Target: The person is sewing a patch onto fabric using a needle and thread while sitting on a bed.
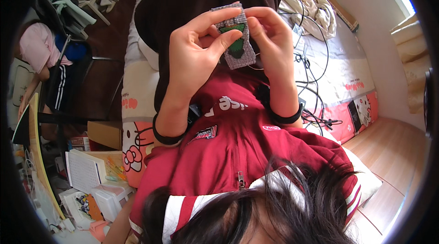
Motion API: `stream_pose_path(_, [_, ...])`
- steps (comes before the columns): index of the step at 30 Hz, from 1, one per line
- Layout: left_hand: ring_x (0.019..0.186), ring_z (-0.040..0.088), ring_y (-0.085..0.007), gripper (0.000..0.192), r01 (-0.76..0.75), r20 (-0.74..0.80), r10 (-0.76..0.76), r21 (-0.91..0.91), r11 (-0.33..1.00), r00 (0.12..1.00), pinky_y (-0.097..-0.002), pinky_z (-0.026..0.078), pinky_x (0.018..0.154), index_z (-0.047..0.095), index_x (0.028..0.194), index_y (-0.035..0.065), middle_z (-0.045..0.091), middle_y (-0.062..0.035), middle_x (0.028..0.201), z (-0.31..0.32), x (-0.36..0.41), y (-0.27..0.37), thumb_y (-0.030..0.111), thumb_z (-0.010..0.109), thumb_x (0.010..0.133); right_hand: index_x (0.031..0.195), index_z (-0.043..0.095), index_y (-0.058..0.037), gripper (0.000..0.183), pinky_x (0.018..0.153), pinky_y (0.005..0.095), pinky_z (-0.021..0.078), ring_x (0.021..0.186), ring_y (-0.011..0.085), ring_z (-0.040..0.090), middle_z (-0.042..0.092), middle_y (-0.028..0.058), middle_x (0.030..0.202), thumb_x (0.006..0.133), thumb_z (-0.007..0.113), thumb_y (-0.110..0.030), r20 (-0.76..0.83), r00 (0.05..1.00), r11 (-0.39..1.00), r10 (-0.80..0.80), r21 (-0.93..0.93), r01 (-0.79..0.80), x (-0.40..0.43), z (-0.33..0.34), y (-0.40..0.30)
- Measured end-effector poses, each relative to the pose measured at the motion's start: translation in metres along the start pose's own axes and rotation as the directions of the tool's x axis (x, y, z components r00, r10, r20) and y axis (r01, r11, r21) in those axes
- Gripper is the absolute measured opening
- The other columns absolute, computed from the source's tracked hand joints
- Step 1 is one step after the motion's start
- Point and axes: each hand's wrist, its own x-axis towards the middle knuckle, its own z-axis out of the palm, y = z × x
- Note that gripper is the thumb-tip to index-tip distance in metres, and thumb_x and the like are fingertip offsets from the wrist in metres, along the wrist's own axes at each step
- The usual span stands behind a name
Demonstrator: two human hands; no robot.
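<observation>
My left hand grips a small rectangular piece of coarse grey woven fabric above my lap. A green motif with an orange-brown top edge is stitched on it, and my left thumb lies across the motif. At the right edge of the piece, the thumb and bent fingers of my right hand pinch close together. Whether a needle is between those fingertips is hidden. A thin pale strand curves out below the fabric. Both wrists wear black bands.
I recline on a bed with a patterned sheet. Tangled black cables, a dark phone-like device and crumpled cream cloth lie to the right. Left of the bed are an open notebook, a cardboard box, a folding chair and another person.
</observation>
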Motion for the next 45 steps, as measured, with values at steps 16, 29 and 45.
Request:
stream_pose_path(16, [0.064, 0.052, -0.0051, 0.034, -0.099, -0.025, 0.104, 0.155, 0.983, 0.994, -0.0182, 0.046, 0.062, 0.057, 0.103, 0.0003, 0.059, -0.0082, 0.100, 0.009, 0.004, -0.008, -0.010, 0.056, 0.070, 0.067, 0.056, -0.0045, 0.007, 0.062, 0.0280, 0.0400, 0.070, 0.0203, 0.051, 0.054, 0.0055, 0.075, 0.063, 0.059, 0.001, 0.130, 0.840, 0.635, -0.527, -0.597, 0.490, 0.002, 0.000, -0.013])
stream_pose_path(29, [0.076, 0.057, -0.0276, 0.020, -0.146, -0.268, 0.583, 0.813, 0.564, 0.767, -0.0327, 0.045, 0.066, 0.061, 0.090, 0.0028, 0.059, -0.0133, 0.087, -0.023, 0.022, -0.026, -0.004, 0.048, 0.076, 0.092, 0.037, -0.0053, 0.010, 0.046, 0.0208, 0.0271, 0.040, 0.0068, 0.032, 0.039, -0.0009, 0.059, 0.084, 0.042, -0.002, -0.224, 0.850, 0.589, -0.476, 0.637, 0.497, -0.064, -0.126, -0.100])
stream_pose_path(45, [0.072, 0.056, -0.0184, 0.026, 0.024, -0.331, 0.598, 0.887, 0.461, 0.730, -0.0280, 0.043, 0.061, 0.061, 0.094, 0.0030, 0.059, -0.0103, 0.080, -0.025, 0.024, -0.022, -0.006, 0.045, 0.076, 0.070, 0.041, -0.0024, 0.014, 0.042, 0.0223, 0.0201, 0.044, 0.0078, 0.021, 0.028, -0.0004, 0.054, 0.084, 0.043, -0.003, -0.762, 0.545, 0.628, -0.350, 0.241, 0.740, -0.129, -0.255, -0.078])
